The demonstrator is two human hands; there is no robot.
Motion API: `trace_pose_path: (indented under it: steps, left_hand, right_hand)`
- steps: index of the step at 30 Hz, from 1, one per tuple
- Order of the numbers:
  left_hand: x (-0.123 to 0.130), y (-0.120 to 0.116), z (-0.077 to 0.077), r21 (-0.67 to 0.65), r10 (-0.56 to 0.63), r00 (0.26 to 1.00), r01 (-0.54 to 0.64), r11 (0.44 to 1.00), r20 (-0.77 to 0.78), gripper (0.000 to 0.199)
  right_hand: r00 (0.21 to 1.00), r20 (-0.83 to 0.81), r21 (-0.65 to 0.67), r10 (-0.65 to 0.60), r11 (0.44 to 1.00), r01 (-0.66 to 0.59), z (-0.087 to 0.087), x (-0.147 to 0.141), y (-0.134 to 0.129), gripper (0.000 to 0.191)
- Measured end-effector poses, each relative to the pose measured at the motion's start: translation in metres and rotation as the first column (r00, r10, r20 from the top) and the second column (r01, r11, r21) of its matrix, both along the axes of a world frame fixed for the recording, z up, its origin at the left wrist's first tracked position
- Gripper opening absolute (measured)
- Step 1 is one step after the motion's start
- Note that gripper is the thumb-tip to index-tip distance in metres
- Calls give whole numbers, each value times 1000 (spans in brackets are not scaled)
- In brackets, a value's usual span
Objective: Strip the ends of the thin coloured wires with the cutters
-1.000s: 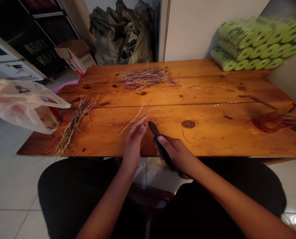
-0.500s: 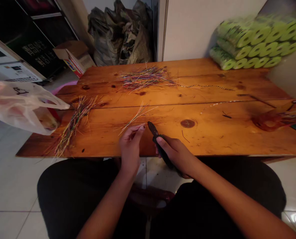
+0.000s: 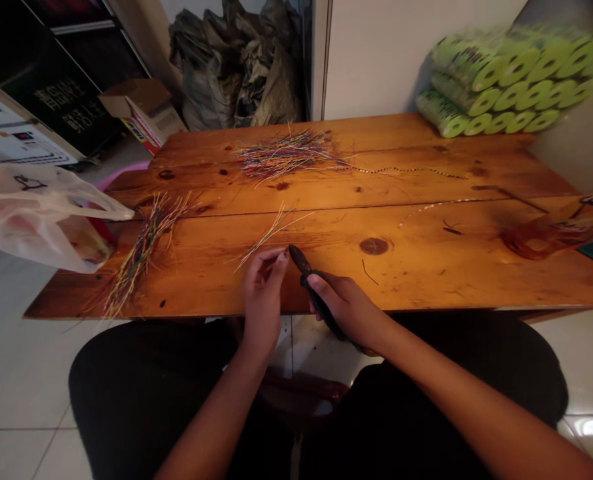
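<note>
My right hand (image 3: 346, 303) is wrapped round the dark handles of pliers (image 3: 301, 263), their jaws pointing up and left over the table's near edge. Close by, thumb and fingers of my left hand (image 3: 264, 287) are pinched together, almost at the tip of the jaws. What they pinch is too small to make out. Just beyond that hand lie a few thin pale wires (image 3: 269, 237). A bundle of coloured wires (image 3: 139, 257) rests at the table's left, and a larger pile of wires (image 3: 289, 157) lies toward the back.
On the wooden table (image 3: 316, 280) are a twisted strand (image 3: 411, 170), small dark scraps (image 3: 451, 230) and an orange-tinted bottle (image 3: 541, 237) at right. Green rolls (image 3: 501, 87) are stacked at the back right. A white plastic bag (image 3: 41, 213) stands at left.
The pliers' jaws have come left, closer to my left fingertips. My left hand stays pinched. The whole view has shifted slightly.
</note>
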State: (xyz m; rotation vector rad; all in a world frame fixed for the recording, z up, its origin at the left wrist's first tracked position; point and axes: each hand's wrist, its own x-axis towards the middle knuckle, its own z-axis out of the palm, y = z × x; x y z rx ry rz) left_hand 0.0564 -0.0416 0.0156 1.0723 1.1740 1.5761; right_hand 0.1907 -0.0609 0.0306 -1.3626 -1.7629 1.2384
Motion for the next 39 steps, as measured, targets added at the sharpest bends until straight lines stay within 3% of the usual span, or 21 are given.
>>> trace_pose_path:
  steps: [2,4,6,8,10,16,24,27,29,33,36,39]
  left_hand:
    - [1,-10,-1,-79,-168,986,169,983,9,35]
    - [3,-22,-2,-160,-393,919,385,909,-22,61]
    - [7,-32,-4,-215,-536,835,504,837,-129,85]
    - [11,-37,-5,-232,-549,796,501,834,-253,103]
    - [16,-38,-4,-227,-520,803,470,853,-290,109]
    - [24,-37,0,-193,-505,849,475,858,-156,105]
    - [23,-39,-6,-178,-500,843,471,864,-199,116]
    - [13,-29,0,-201,-602,789,574,794,-125,108]
    - [2,-18,6,-204,-602,797,583,787,-43,91]
    - [-16,6,10,-189,-269,963,263,946,-8,52]
    - [-19,18,6,-165,-117,990,128,978,74,31]
    - [-14,22,2,-142,-71,985,94,985,158,19]
  right_hand:
    - [999,-37,2,-27,1000,27,-1,-1,2,49]
    - [995,-82,-8,-64,998,63,-3,-1,3,47]
    - [989,-116,-35,-96,995,92,-4,0,4,47]
    - [985,-132,-50,-115,993,109,-4,0,4,49]
    - [986,-118,-26,-117,993,115,-4,0,4,49]
    - [989,-62,65,-132,989,136,-6,-1,8,50]
    - [967,-176,-54,-185,983,178,-9,-1,9,53]
    - [968,-156,-74,-195,980,186,-7,4,12,53]
    - [982,-96,-55,-160,986,155,-6,7,13,54]
    - [994,-22,-52,-105,993,104,-7,10,11,56]
    - [996,9,-52,-84,995,84,-7,9,10,54]
    - [997,13,-61,-82,995,83,-8,9,11,53]
